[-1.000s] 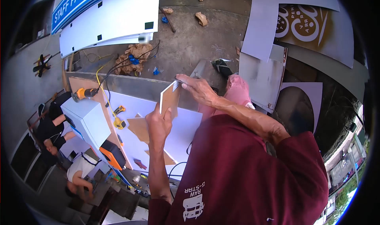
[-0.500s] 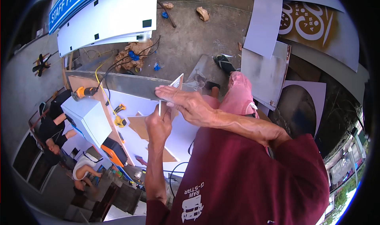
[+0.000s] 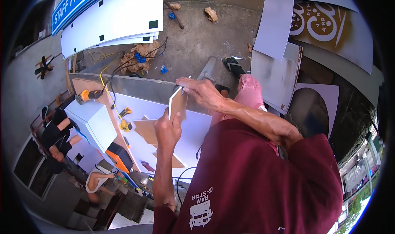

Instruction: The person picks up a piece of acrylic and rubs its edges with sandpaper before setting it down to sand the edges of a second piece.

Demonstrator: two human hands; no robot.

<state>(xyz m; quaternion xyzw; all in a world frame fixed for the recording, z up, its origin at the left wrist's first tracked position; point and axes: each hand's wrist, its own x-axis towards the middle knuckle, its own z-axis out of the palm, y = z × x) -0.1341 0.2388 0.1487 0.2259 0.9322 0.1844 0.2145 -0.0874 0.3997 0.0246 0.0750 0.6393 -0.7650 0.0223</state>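
Observation:
My left hand (image 3: 168, 129) is closed around the lower part of a small flat board (image 3: 178, 104), which stands tilted with its brown face and white edge showing. The fingers of my right hand (image 3: 201, 92) bend over the board's top end. Under those fingertips a dark thin sheet (image 3: 176, 87), possibly sandpaper, lies against the edge; most of it is hidden. Below the hands, several brown board offcuts (image 3: 146, 131) rest on a white sheet (image 3: 197, 120) on the workbench.
An orange power tool (image 3: 86, 95), a yellow cordless tool (image 3: 126, 126), a white box (image 3: 90, 114) and an orange-black case (image 3: 118, 156) are on the bench. Cables cross it. Sign panels (image 3: 111, 22) stand beyond; two people (image 3: 57, 139) are at left. Crumpled paper (image 3: 140, 54) litters the floor.
The board has turned, showing more of its brown face. My right hand has slid up and to the right along its top, and its fingers now bend over the edge rather than lying flat.

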